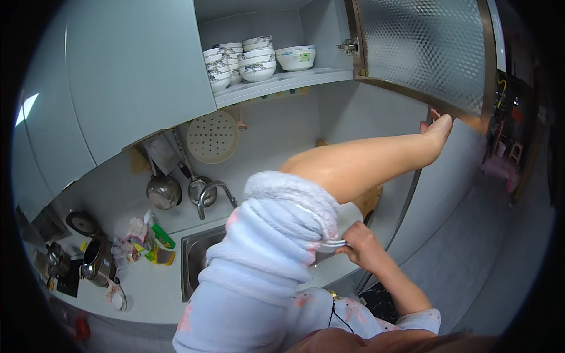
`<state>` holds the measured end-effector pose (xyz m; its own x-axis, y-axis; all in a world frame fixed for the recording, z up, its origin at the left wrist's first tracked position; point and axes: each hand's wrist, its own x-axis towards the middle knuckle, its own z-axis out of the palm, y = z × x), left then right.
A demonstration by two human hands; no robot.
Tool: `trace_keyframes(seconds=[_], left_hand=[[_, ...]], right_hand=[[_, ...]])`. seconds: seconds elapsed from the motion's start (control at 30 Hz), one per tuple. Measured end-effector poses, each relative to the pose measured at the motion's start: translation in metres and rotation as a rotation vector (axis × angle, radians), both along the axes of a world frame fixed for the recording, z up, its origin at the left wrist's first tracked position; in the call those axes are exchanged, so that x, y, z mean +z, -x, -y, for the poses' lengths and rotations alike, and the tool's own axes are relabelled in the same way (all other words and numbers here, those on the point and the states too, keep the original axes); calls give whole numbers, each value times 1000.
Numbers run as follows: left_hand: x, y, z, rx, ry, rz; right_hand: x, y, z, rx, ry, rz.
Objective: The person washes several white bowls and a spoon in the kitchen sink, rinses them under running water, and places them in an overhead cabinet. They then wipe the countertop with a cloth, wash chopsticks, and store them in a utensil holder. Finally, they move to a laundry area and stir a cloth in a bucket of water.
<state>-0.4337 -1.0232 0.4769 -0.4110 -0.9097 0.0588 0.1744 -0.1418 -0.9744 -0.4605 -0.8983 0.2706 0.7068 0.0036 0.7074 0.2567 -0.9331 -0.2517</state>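
My left hand [438, 127] reaches across to the upper right, at the lower edge of a cabinet door [423, 57] with patterned glass and a brown frame. The door stands open; its frame partly hides my fingers. My right hand [364, 245] grips white plates [351, 218] by their rims, with at least two rims stacked together. My left sleeve covers part of them. Inside the open wall cabinet, stacked white patterned bowls [257, 68] and wider white bowls [296, 58] stand on the shelf [282, 81].
Below is a steel sink [190, 264] with a curved faucet [216, 185]. Pans [163, 192] and a perforated round tray [212, 137] hang on the wall. A green spray bottle [161, 234] and a pot [98, 260] stand on the counter [150, 295]. A wooden board [370, 200] is behind the plates.
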Motion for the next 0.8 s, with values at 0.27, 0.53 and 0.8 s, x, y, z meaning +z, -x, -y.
trace_keyframes(seconds=[0.27, 0.53, 0.8], left_hand=[[36, -47, -137, -1251, -160, -739], [73, -243, -234, -828, 560, -952], [34, -321, -207, -353, 560, -863]], right_hand=[[102, 4, 22, -212, 183, 186], [246, -45, 48, -144, 285, 390], [368, -163, 84, -338, 231, 351]])
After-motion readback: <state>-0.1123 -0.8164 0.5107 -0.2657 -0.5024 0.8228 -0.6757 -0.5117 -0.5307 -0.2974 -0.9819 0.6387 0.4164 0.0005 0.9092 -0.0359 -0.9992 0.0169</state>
